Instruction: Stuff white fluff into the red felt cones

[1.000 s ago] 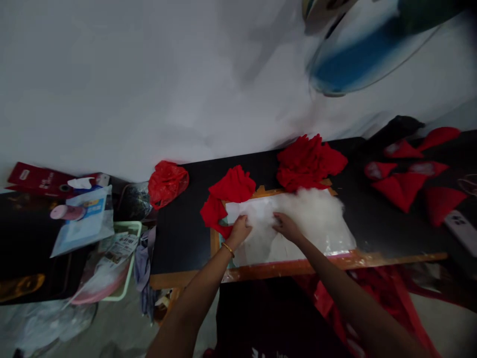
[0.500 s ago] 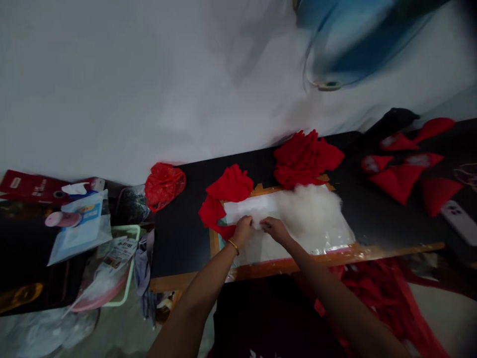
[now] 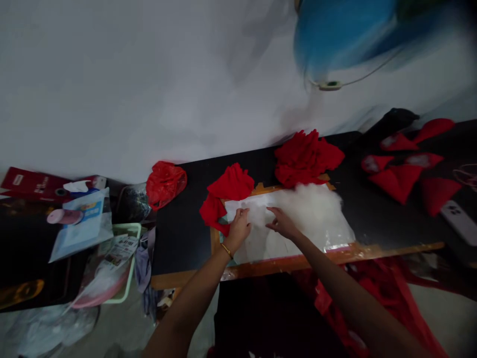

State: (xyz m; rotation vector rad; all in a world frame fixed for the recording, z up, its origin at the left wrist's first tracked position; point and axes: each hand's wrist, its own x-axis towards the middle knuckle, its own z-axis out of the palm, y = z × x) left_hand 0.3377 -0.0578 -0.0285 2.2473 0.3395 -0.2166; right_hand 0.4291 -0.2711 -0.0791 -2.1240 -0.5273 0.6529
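Note:
A small tuft of white fluff point(image 3: 257, 215) lies on the pale sheet between my two hands. My left hand point(image 3: 240, 227) is at its left side, thumb and fingers apart. At its right, my right hand point(image 3: 280, 223) has thumb and forefinger spread. A large heap of white stuffing point(image 3: 315, 209) rests on the sheet just right of my right hand. Red cloth pieces point(image 3: 231, 184) lie beyond my left hand, and a bigger pile of red cloth point(image 3: 307, 159) sits behind the stuffing.
A red plastic bag point(image 3: 166, 184) is at the table's left end. Sewn red pieces point(image 3: 397, 181) and a phone point(image 3: 459, 222) lie at the right. A green-rimmed basket point(image 3: 132, 263) stands left of the table. Something blue point(image 3: 343, 35) moves, blurred, at the upper right.
My hands have moved apart and their fingers have spread, with the white tuft now visible between them. The blurred blue thing at the upper right has shifted.

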